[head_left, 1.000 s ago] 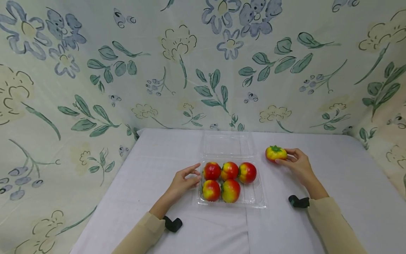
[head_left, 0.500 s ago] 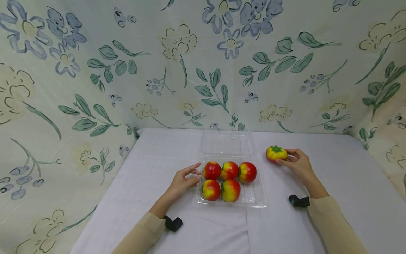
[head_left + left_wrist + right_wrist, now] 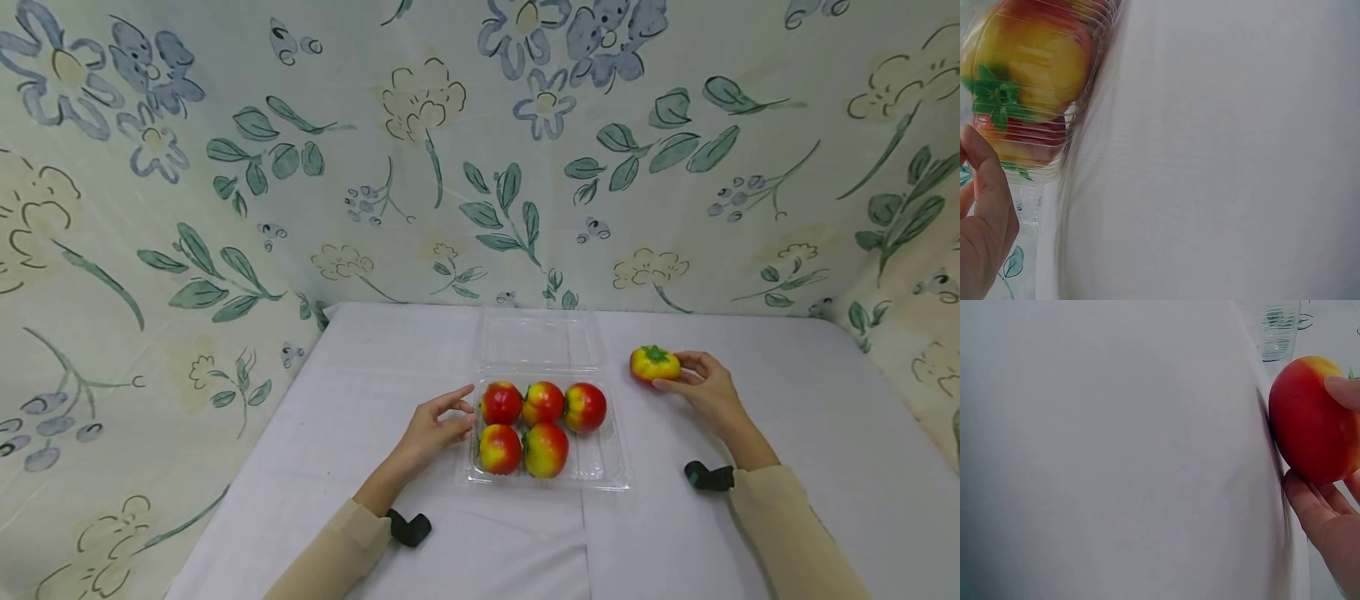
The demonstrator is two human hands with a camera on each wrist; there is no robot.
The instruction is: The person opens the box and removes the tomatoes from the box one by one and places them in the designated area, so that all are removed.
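Note:
In the head view my right hand [image 3: 708,396] holds a red-and-yellow fruit [image 3: 655,365] with a green leafy top, persimmon-like, between thumb and fingers. The right wrist view shows that fruit's smooth red side [image 3: 1310,422] close against the white cloth; I cannot tell whether it touches. My left hand [image 3: 431,433] has its fingertips at the left side of a clear plastic clamshell box [image 3: 592,458], fingers loosely bent. Inside the box sit several similar fruits [image 3: 546,450], three in the far row and two in the near row. The near right spot shows bare plastic.
The box's transparent lid [image 3: 538,343] lies folded back behind it. A white cloth [image 3: 375,350] covers the table. Floral fabric [image 3: 487,167] hangs behind and at both sides. Black wrist devices [image 3: 408,529] project from both sleeves.
The fruit in my right hand has shifted very slightly to the right and tipped a little, showing more of its green top. My left hand and the box stay put.

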